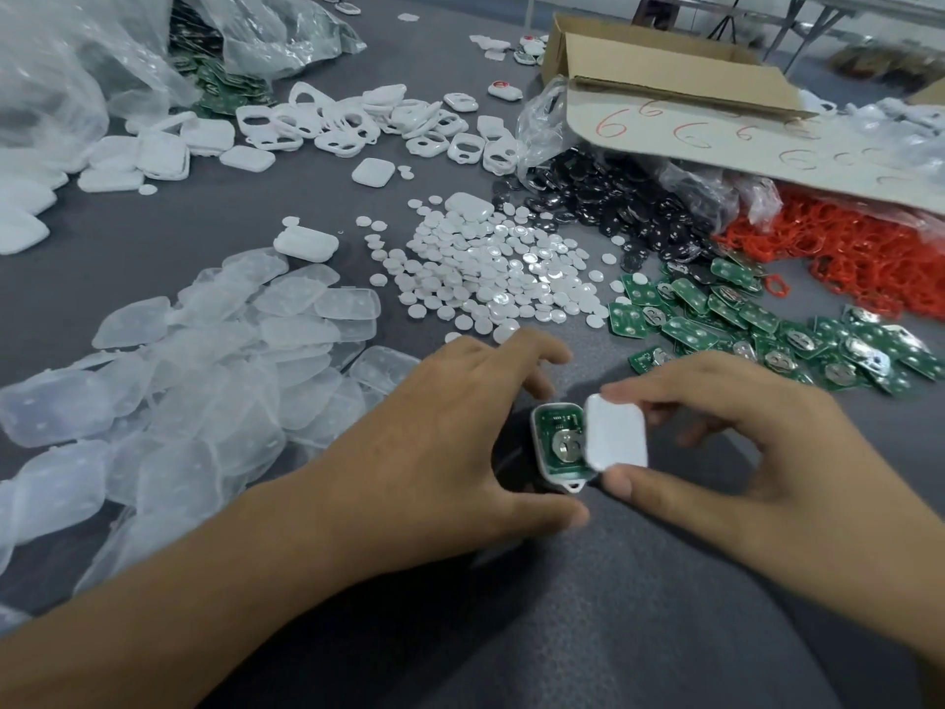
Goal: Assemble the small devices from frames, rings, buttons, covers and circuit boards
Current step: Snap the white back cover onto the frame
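Right, both hands meet low over the grey surface [639, 606], forearms angling in from the near corners. The left hand [450, 437] is curled like a claw around the half-built device [549, 460], fingers arched over its far end and thumb tucked in by its little loop. Whether that thumb actually touches, I can't tell. The device lies open side up, with a green circuit board [555, 419] and a round metal battery clip [568, 445] showing inside its white frame. The right hand [741, 452] pinches a white cover [616, 434], thumb on the near edge and fingertips on the far edge. The cover is tilted, its left edge against the device's right side.

Just beyond the hands lies a scatter of white round buttons [475, 268]. Beyond the right hand sits a heap of green boards [767, 324], with red rings [844, 248] and black pieces [613, 207] farther out. Left of the left hand spreads a pile of translucent covers [204, 376]. Well beyond are white frames [358, 120] and a cardboard box [665, 58].
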The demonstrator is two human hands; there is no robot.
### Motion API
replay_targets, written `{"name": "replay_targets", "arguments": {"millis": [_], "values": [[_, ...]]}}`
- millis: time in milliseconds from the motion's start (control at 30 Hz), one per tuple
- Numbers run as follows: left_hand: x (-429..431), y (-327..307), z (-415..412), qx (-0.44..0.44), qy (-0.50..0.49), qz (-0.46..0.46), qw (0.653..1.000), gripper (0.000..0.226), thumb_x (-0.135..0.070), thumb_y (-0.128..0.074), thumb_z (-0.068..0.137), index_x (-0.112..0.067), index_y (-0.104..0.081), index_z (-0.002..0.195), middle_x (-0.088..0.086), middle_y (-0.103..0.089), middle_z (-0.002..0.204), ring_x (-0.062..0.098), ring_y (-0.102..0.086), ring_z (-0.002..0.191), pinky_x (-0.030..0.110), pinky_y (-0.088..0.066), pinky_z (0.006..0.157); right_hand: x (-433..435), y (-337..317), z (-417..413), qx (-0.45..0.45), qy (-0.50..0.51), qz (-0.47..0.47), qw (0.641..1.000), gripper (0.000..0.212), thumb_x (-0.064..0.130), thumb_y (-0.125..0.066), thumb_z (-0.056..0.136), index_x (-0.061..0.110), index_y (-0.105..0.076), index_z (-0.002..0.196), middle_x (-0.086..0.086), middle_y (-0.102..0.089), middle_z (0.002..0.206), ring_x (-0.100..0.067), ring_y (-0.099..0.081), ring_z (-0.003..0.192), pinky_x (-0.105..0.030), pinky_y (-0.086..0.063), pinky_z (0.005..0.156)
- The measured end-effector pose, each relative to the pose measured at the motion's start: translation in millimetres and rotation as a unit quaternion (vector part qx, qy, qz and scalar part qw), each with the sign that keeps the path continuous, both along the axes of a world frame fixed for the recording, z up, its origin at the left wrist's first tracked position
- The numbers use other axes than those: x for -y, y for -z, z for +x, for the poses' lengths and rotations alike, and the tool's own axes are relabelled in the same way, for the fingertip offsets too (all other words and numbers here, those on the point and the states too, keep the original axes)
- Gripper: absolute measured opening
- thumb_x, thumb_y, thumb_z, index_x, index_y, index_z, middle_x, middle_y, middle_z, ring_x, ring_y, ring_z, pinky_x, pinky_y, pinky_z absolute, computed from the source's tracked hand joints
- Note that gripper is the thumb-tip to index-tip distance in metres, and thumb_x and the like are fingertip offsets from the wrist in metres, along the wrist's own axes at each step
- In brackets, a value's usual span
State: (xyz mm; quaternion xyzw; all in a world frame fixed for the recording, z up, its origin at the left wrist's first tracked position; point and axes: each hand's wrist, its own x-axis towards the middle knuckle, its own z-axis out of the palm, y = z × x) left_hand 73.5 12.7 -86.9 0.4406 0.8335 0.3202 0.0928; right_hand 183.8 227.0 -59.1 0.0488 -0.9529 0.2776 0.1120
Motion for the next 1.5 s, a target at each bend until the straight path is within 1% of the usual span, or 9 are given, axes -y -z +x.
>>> {"name": "replay_targets", "arguments": {"millis": [167,333,500,767,1000,1133,1267,1400,1500], "values": [[-1,0,-2,0.028,0.000,0.012,1.000,0.091,-0.062,-0.085,0.066,-0.054,-0.030,0.138,-0.029,-0.060,0.123,-0.011,-0.040,0.123,0.010,-0.034,0.098,12,6,-8,0.026,-0.027,-0.025,0.999,0.042,0.044,-0.081,0.075,0.034,-0.073,0.116,0.016,-0.065,0.108,-0.010,-0.064,0.097,-0.032,-0.053,0.079],[-1,1,-1,0.062,-0.004,0.015,0.998,0.088,-0.057,-0.085,0.070,-0.058,-0.029,0.138,-0.028,-0.061,0.124,-0.009,-0.043,0.128,0.027,-0.039,0.105,10,10,-12,0.029,-0.026,-0.028,0.999,0.042,0.042,-0.080,0.076,0.034,-0.074,0.116,0.017,-0.065,0.108,-0.009,-0.065,0.100,-0.029,-0.053,0.081],[-3,3,-2,0.075,-0.011,0.022,0.997,0.087,-0.050,-0.089,0.068,-0.057,-0.033,0.134,-0.026,-0.064,0.123,-0.012,-0.041,0.125,0.011,-0.032,0.100,13,9,-13,0.033,-0.029,-0.037,0.998,0.045,0.047,-0.080,0.072,0.031,-0.075,0.114,0.016,-0.066,0.105,-0.010,-0.066,0.094,-0.024,-0.051,0.079],[-5,4,-3,0.125,-0.025,0.069,0.989,0.081,-0.039,-0.096,0.059,-0.051,-0.049,0.123,-0.024,-0.069,0.109,-0.013,-0.055,0.115,0.022,-0.048,0.098,22,2,-15,0.070,0.020,-0.046,0.996,0.047,0.053,-0.082,0.061,0.036,-0.078,0.104,0.013,-0.067,0.092,-0.012,-0.066,0.082,-0.031,-0.053,0.074],[-6,0,-2,0.158,-0.042,0.098,0.982,0.061,-0.030,-0.092,0.069,-0.046,-0.057,0.116,-0.023,-0.073,0.103,-0.007,-0.063,0.107,0.034,-0.054,0.093,32,-2,-22,0.140,0.088,-0.121,0.979,0.039,0.018,-0.099,0.053,0.031,-0.080,0.086,0.010,-0.065,0.087,-0.012,-0.069,0.073,-0.041,-0.058,0.078],[-10,-4,-1,0.157,-0.045,0.091,0.982,0.060,-0.020,-0.092,0.067,-0.043,-0.056,0.111,-0.020,-0.074,0.098,-0.002,-0.067,0.094,0.036,-0.054,0.089,31,-9,-33,0.173,0.088,-0.127,0.973,0.041,0.012,-0.101,0.046,0.025,-0.078,0.077,0.009,-0.070,0.081,-0.009,-0.070,0.070,-0.032,-0.058,0.073],[-10,-5,2,0.184,-0.027,0.114,0.976,0.061,-0.001,-0.085,0.070,-0.038,-0.056,0.110,-0.013,-0.073,0.099,0.004,-0.072,0.092,0.036,-0.058,0.087,30,-1,-28,0.179,0.059,-0.214,0.959,0.045,0.000,-0.097,0.051,0.021,-0.070,0.081,-0.007,-0.074,0.084,-0.026,-0.073,0.077,-0.048,-0.060,0.080],[-9,0,0,0.258,-0.051,0.163,0.951,0.062,0.009,-0.082,0.071,-0.034,-0.062,0.111,-0.007,-0.070,0.105,0.007,-0.072,0.093,0.031,-0.061,0.083,30,13,-25,0.120,0.032,-0.355,0.927,0.046,0.004,-0.091,0.050,0.019,-0.072,0.089,-0.008,-0.070,0.079,-0.021,-0.067,0.073,-0.028,-0.060,0.072],[-8,0,-4,0.303,-0.069,0.182,0.933,0.052,0.006,-0.086,0.073,-0.024,-0.067,0.111,-0.004,-0.072,0.107,0.010,-0.073,0.095,0.029,-0.060,0.085,32,18,-26,0.087,0.046,-0.411,0.907,0.043,0.006,-0.088,0.057,0.012,-0.073,0.096,-0.011,-0.074,0.085,-0.020,-0.069,0.076,-0.026,-0.060,0.073]]}}
